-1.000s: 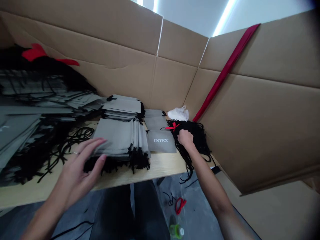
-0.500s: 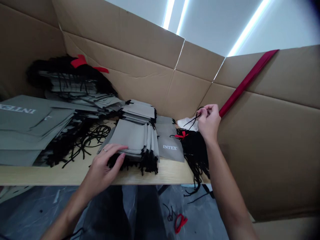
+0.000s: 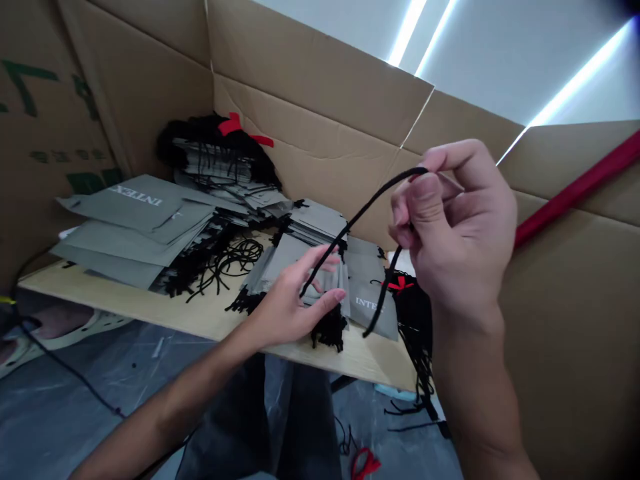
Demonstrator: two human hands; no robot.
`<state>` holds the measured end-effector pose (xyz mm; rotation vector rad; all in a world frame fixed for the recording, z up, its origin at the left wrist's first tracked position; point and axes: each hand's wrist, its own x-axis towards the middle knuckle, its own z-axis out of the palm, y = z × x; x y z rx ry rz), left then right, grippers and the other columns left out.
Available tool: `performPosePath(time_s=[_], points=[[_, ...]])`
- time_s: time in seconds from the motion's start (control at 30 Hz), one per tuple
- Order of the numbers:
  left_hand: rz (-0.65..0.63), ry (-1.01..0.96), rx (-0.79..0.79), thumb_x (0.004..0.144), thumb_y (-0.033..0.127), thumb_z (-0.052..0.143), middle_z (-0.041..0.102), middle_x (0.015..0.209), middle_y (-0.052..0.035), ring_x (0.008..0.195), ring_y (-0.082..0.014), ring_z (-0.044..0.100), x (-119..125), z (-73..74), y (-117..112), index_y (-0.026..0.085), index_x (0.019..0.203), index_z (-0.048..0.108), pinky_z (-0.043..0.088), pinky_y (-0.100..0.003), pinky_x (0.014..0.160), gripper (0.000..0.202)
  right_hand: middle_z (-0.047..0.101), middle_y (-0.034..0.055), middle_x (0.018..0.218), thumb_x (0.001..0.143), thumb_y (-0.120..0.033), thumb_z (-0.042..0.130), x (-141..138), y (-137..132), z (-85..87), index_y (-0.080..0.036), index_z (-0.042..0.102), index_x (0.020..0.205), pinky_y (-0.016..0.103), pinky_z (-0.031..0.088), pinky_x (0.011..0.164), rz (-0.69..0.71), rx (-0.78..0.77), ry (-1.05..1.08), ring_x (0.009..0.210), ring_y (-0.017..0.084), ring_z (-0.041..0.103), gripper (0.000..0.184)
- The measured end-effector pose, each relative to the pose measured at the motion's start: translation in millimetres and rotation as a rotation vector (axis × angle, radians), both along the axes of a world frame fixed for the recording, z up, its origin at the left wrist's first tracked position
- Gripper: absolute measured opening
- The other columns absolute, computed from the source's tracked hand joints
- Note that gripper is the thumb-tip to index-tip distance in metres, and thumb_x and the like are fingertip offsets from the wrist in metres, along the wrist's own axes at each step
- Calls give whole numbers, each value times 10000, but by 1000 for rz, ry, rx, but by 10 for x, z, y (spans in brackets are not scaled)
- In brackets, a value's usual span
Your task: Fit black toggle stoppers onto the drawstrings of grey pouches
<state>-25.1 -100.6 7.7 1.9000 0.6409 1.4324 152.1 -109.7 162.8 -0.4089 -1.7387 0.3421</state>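
Note:
Pinched between the fingers of my right hand (image 3: 455,207) is a black cord (image 3: 353,220), raised close to the camera. One length arcs down to the left across my left hand, and a shorter end dangles below the fingers. My left hand (image 3: 295,300), fingers apart, is over the middle stack of grey pouches (image 3: 285,257); whether it touches them I cannot tell. Behind my right hand, a bundle of black cords (image 3: 413,307) with a red tie hangs over the table edge. A grey pouch marked INTEX (image 3: 370,303) lies beside the stack.
Larger grey INTEX pouches (image 3: 135,247) are piled at the left of the wooden table (image 3: 200,319). Behind them stands a tied heap of pouches (image 3: 215,160). Loose cords (image 3: 227,263) lie between. Cardboard walls (image 3: 320,100) enclose the table. Red scissors (image 3: 365,463) lie on the floor.
My right hand has lifted the black cord from beside the bundle up towards the camera. My left hand has shifted rightward over the pouches, and the view has turned left.

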Motion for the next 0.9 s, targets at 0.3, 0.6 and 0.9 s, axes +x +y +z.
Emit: performPosePath(time_s=[0.3, 0.6, 0.9], points=[[14, 200, -60, 1091, 400, 684, 820, 926, -33, 869, -172, 766, -458, -168, -50, 180, 1011, 781, 572, -269, 815, 254, 432, -71, 612, 981, -532, 873, 74, 328, 52, -244, 659, 801, 284, 438, 557, 217, -162, 186, 551, 115, 395, 401], [431, 907, -103, 972, 132, 586, 716, 1446, -160, 1351, -313, 689, -1163, -107, 709, 129, 1430, 674, 568, -434, 1186, 466, 630, -11, 708, 1097, -327, 744, -64, 227, -330, -246, 807, 1011, 259, 375, 445, 140, -179, -66, 552, 120, 498, 134], [467, 1326, -324, 1065, 420, 765, 675, 1483, -140, 1282, -305, 710, -1193, -664, 2062, 183, 1463, 662, 650, -537, 1076, 475, 577, -28, 637, 1023, -256, 828, 0, 77, -468, -182, 816, 961, 331, 344, 444, 140, -73, 170, 450, 114, 457, 97]])
